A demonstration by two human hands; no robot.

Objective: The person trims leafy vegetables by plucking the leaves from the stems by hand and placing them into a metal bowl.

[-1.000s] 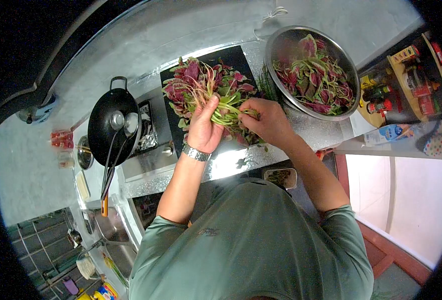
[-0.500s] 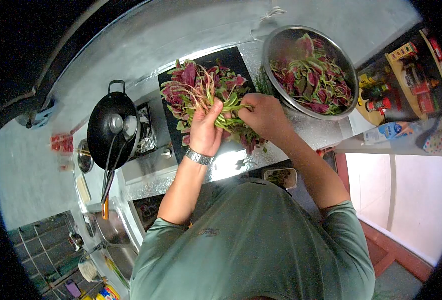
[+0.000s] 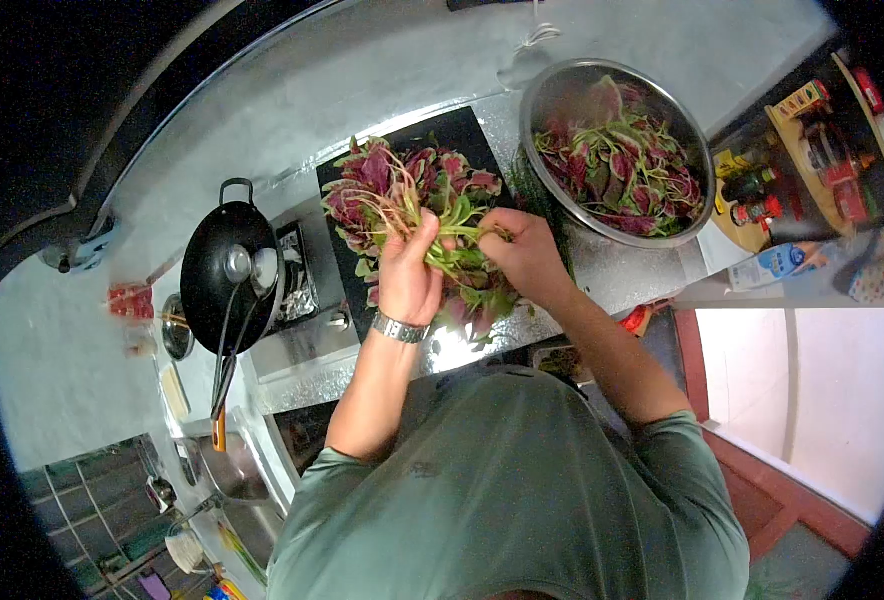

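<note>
My left hand [image 3: 411, 272] is closed around a bunch of amaranth greens [image 3: 452, 235], green stems to the right and pale roots pointing up past the thumb. Beside it, my right hand [image 3: 525, 250] pinches stems at the right side of this bunch. Its fingertips are partly hidden from above. More purple-and-green amaranth [image 3: 377, 175] lies in a pile behind the hands on a black board [image 3: 472, 130]. To the right stands a large steel bowl [image 3: 652, 238] filled with amaranth leaves and stems.
A black wok [image 3: 224, 225] with two long-handled utensils sits at left by the stove [image 3: 302, 350]. Thin dark green stalks [image 3: 540, 195] lie beside the bowl. Bottles stand on a corner shelf [image 3: 792, 160] at right. A sink [image 3: 237, 470] is at lower left.
My right hand has shifted slightly down and left, still pinching stems. The left hand keeps its grip on the bunch. The whole view has tilted slightly.
</note>
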